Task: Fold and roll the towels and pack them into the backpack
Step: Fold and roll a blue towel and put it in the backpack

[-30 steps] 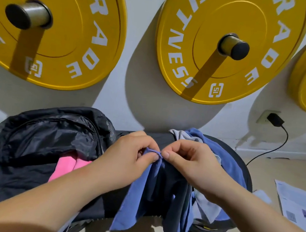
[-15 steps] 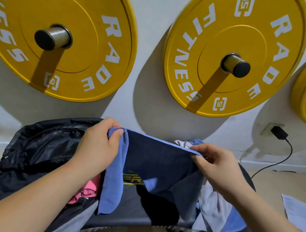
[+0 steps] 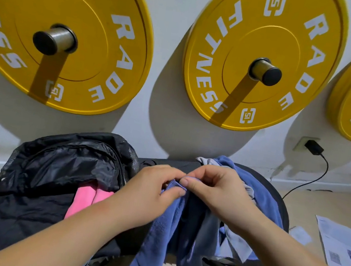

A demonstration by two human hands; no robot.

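A blue towel (image 3: 155, 239) hangs folded in half lengthwise in front of the black bench (image 3: 165, 162). My left hand (image 3: 149, 194) and my right hand (image 3: 217, 194) meet at its top edge, and each pinches a corner there. To the left lies the open black backpack (image 3: 34, 171), with a pink towel (image 3: 88, 199) showing inside. Further blue and grey towels (image 3: 259, 191) are heaped on the bench behind my right hand.
Three yellow weight plates (image 3: 261, 54) hang on pegs on the white wall behind the bench. A black charger (image 3: 314, 147) sits in a wall socket with its cable trailing to the floor. Printed paper sheets (image 3: 344, 249) lie on the floor at the right.
Half a second ago my hands held the towel stretched wide apart. They have now come back together, so the towel hangs doubled from joined corners.
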